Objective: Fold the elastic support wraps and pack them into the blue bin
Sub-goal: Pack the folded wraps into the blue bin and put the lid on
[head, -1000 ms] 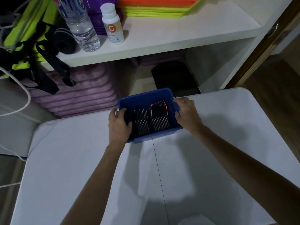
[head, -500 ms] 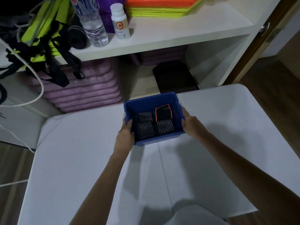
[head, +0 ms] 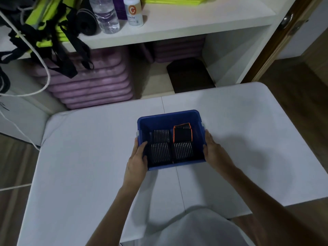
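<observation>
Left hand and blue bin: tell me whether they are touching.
Touching. In the head view the left hand grips the blue bin at its left wall, thumb hooked over the rim into the bin, with no gap visible.

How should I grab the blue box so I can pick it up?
Hold the blue bin by its two short side walls, one hand from each side, as the left hand and right hand do. Its open top is full of folded wraps, so keep it level.

Bare forearms, seemingly white top (head: 198, 228)
</observation>
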